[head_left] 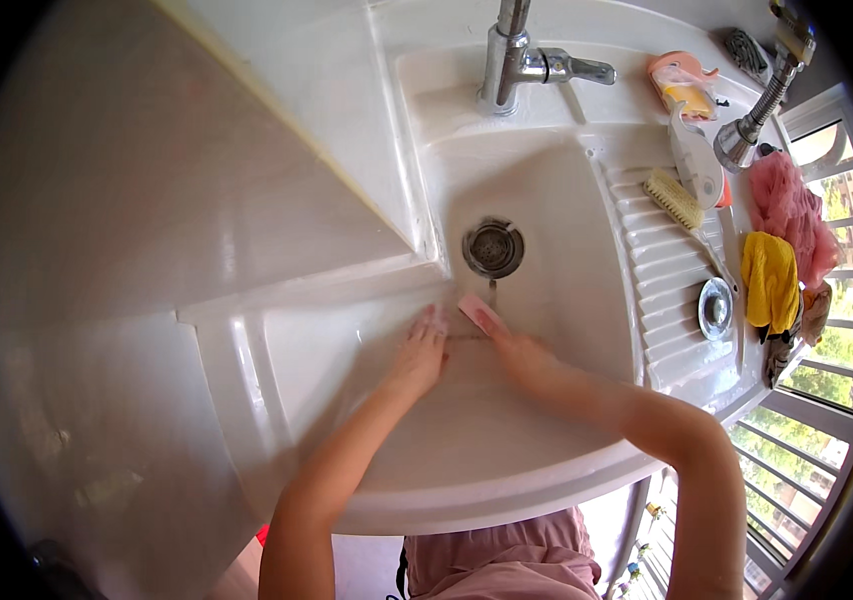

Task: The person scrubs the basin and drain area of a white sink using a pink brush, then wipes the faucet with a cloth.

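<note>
The right hand (515,352) is closed around the near end of a small, pale pink block (477,312), with the far end sticking out toward the drain; the left hand (427,345) lies palm down with fingers stretched, grasping nothing that I can see, its fingertips whitish, perhaps with lather; the 2 hands are near each other but apart, over the white sink (487,430). If the block is wet or soapy, a loose grip could let it shoot free; the slope might then carry it to the open drain (494,248), just beyond, where it could lodge. The left hand could skid on the smooth wall if weight goes onto it; its fingers could also be knocked by a stray stroke of the block. Farther out, the chrome faucet (505,70) stands behind the drain; on the ribbed drainboard (672,350) to the right, the brush (675,200) and the metal disc (715,310) seem clear of the forearm, though a wide elbow swing might catch the disc.
</note>
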The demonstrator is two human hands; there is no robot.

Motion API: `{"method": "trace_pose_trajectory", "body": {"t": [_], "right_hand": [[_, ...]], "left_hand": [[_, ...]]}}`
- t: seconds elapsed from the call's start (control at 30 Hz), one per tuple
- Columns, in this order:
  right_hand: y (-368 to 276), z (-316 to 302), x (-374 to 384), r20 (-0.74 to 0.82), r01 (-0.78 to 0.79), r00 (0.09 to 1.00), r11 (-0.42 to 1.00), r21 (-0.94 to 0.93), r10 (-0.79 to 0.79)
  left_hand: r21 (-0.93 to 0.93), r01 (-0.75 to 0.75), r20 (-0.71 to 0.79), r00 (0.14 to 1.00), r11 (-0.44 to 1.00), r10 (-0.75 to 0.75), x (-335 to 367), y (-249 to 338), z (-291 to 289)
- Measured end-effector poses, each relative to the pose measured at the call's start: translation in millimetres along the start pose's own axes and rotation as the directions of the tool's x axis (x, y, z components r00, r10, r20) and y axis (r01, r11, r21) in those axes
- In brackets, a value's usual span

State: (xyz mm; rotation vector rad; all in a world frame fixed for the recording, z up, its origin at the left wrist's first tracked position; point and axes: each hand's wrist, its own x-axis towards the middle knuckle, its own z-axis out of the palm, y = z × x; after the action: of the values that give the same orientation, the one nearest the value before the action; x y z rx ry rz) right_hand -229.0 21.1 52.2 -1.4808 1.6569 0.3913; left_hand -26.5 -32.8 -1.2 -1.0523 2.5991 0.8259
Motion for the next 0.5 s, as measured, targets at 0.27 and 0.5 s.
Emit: {"method": "trace_pose_trajectory", "body": {"t": [0.27, 0.5], "right_hand": [[-14.4, -42.4, 0.4, 0.009, 0.197, 0.98, 0.948, -0.25, -0.201], [-10.0, -55.3, 12.9, -0.007, 0.246, 0.955, 0.8, -0.547, -0.298]], "left_hand": [[0.317, 0.25, -0.147, 0.966, 0.915, -0.213, -26.4, -24.6, -9.5], [0.14, 0.289, -0.08, 0.956, 0.947, -0.28, -35.6, -12.6, -27.2]]}}
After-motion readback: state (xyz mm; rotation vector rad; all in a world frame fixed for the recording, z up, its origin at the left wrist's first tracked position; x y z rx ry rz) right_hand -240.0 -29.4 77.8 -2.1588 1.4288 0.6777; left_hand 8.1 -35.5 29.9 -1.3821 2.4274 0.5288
